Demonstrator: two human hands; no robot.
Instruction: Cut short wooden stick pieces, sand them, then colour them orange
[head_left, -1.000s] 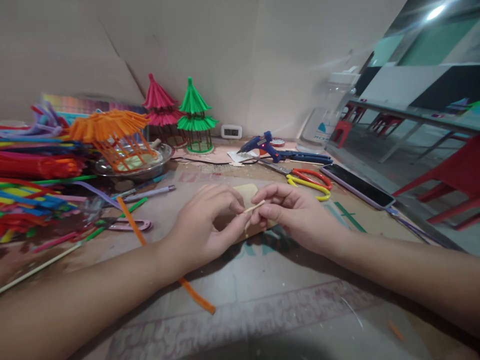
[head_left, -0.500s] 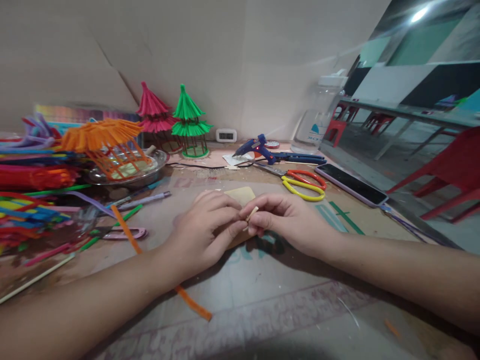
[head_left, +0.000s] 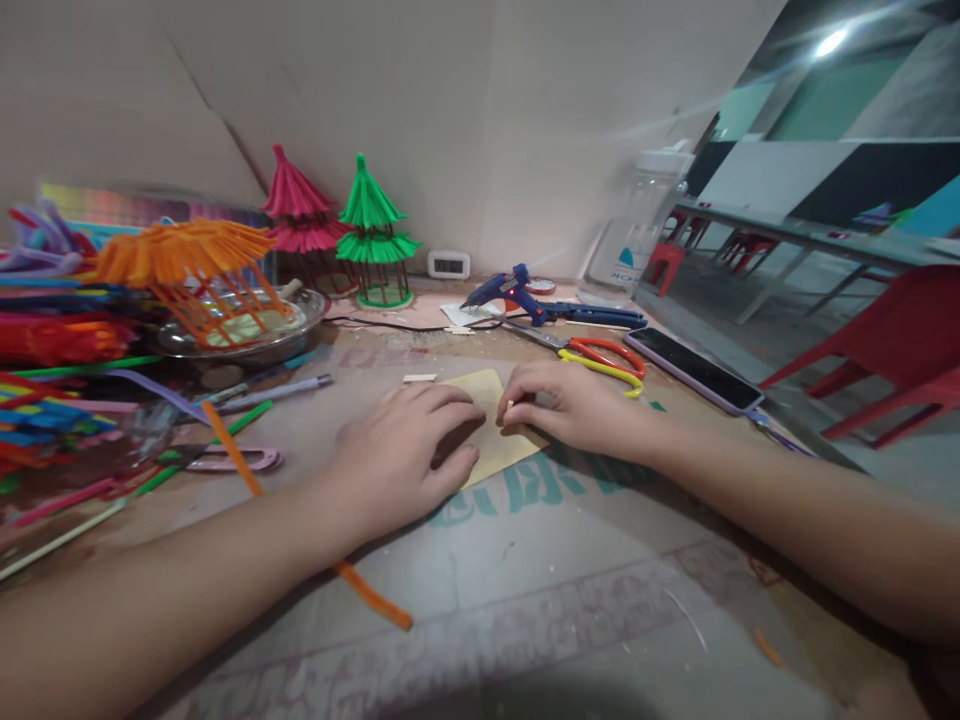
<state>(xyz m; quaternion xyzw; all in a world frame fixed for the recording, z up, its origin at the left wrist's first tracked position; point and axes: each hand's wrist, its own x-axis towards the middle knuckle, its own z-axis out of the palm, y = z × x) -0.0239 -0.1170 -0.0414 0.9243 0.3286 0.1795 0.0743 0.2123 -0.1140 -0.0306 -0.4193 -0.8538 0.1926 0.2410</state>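
Note:
My right hand [head_left: 559, 405] pinches a tiny pale stick piece [head_left: 510, 405] between thumb and fingertips, just above a flat yellowish card [head_left: 487, 470]. To the left, my left hand [head_left: 412, 450] rests over the card's left side, its thumb and fingers apart and nothing between them. Another short pale stick piece [head_left: 419, 378] lies behind my left hand. Under my left forearm runs an orange pipe cleaner [head_left: 375, 595]. Scissors [head_left: 607, 360] with red and yellow handles lie just behind my right hand.
A blue glue gun [head_left: 506, 285], a phone [head_left: 694, 370] and a water bottle [head_left: 626, 235] stand or lie along the back right. Pink [head_left: 296, 200] and green [head_left: 367, 205] pipe-cleaner towers stand behind. An orange-roofed model [head_left: 187, 255] sits in a metal dish, near bundled pipe cleaners [head_left: 52, 410].
My hands were together at one small stick piece and have moved apart. The right hand keeps the piece; the left has let go. More of the yellowish card shows.

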